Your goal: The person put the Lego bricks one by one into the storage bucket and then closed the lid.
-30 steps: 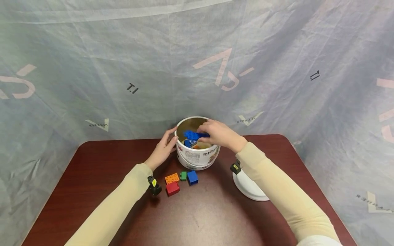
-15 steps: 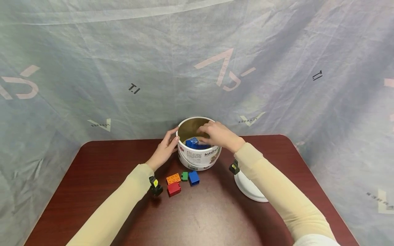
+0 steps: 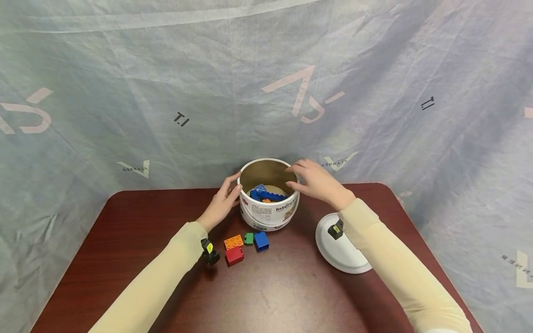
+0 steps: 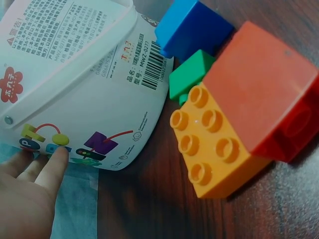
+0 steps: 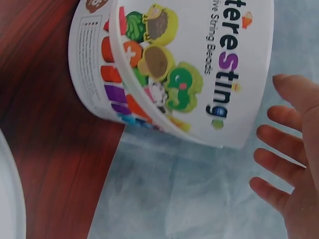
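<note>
A white bucket [image 3: 266, 217] with printed sides stands upright near the table's back edge. My left hand [image 3: 218, 206] rests on its left side; in the left wrist view, straight fingers [image 4: 52, 172] touch the printed wall. Over the right part of the rim is my right hand [image 3: 318, 184], its fingers spread and holding nothing. Inside the bucket lie a long blue brick [image 3: 272, 196], other blue pieces and a bit of orange. In front of it on the table are an orange brick [image 3: 233, 242], a red brick [image 3: 235, 255], a green brick [image 3: 249, 238] and a blue brick [image 3: 261, 241].
A round white lid [image 3: 343, 249] lies on the dark red table [image 3: 275, 296] to the right, partly under my right forearm. A grey cloth [image 3: 233, 92] hangs right behind the table's back edge and along both sides.
My right hand lowered a long blue brick into the bucket and let go of it, then drew back up and right to the rim. My left hand stayed on the bucket.
</note>
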`<state>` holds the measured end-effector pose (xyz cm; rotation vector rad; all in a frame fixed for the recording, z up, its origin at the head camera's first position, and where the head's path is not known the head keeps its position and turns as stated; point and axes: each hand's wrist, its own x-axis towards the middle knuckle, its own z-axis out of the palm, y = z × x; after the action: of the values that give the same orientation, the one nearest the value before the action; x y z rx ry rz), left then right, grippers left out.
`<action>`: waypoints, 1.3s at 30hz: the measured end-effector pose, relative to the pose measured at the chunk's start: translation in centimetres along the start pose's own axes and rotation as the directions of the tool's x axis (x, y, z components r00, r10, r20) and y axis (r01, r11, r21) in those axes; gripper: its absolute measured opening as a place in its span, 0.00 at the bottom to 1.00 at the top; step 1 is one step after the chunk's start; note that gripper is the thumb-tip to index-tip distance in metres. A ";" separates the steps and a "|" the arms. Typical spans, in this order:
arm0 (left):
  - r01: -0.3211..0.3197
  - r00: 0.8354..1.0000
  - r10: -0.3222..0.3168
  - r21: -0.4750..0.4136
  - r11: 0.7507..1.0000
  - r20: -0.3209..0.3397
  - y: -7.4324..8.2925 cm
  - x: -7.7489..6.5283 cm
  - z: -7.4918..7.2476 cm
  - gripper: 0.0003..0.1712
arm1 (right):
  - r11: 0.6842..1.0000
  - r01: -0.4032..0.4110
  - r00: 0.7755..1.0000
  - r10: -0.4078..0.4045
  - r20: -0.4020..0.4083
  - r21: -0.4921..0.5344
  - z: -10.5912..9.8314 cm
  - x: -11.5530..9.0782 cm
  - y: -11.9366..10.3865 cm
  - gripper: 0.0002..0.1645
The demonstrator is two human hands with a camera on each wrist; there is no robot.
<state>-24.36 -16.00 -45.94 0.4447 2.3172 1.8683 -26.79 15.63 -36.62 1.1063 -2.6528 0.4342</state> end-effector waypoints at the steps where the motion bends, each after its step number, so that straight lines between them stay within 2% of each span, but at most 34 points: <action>1: 0.001 1.000 -0.001 -0.005 1.000 0.000 0.1 0.0 0.0 0.34 | 1.000 -0.006 1.000 0.006 -0.004 -0.001 -0.1 -0.3 0.2 0.25; 5: 0.002 1.000 -0.002 -0.015 1.000 0.002 0.1 -0.1 0.0 0.34 | 0.998 -0.066 0.998 0.066 0.012 0.011 -0.1 -1.3 0.8 0.34; 10: -0.001 1.000 0.001 0.008 1.000 0.001 -0.1 -0.2 0.0 0.33 | 0.983 -0.177 0.978 0.171 0.121 0.043 0.3 -2.4 1.3 0.44; 13: -0.002 1.000 0.002 0.015 1.000 0.005 -0.2 -0.2 0.0 0.33 | 0.975 -0.215 0.964 0.200 0.174 0.066 0.7 -2.8 1.4 0.48; 18: -0.002 1.000 0.002 0.017 1.000 0.000 -0.3 -0.1 0.0 0.33 | 0.961 -0.249 0.952 0.220 0.213 0.122 1.3 -2.9 1.4 0.53; 24: -0.001 1.000 0.001 0.011 1.000 0.003 -0.4 0.2 -0.2 0.32 | 0.952 -0.259 0.951 0.222 0.214 0.164 1.9 -2.9 1.4 0.54; 27: -0.006 1.000 0.006 0.003 1.000 0.020 -0.3 0.5 -0.2 0.32 | 0.936 -0.290 0.944 0.246 0.219 0.198 2.2 -3.0 1.5 0.55; 33: -0.015 1.000 0.015 0.001 1.000 0.008 -0.4 0.5 -0.5 0.34 | 0.910 -0.329 0.937 0.283 0.202 0.251 3.4 -2.9 1.3 0.59; 39: -0.011 1.000 0.011 0.024 1.000 0.014 -0.4 0.5 -0.4 0.34 | 0.858 -0.396 0.917 0.354 0.181 0.328 4.4 -3.5 0.6 0.60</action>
<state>-25.03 -16.30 -46.21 0.4726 2.3351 1.8382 -25.28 16.71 -41.96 0.6972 -2.9768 0.9948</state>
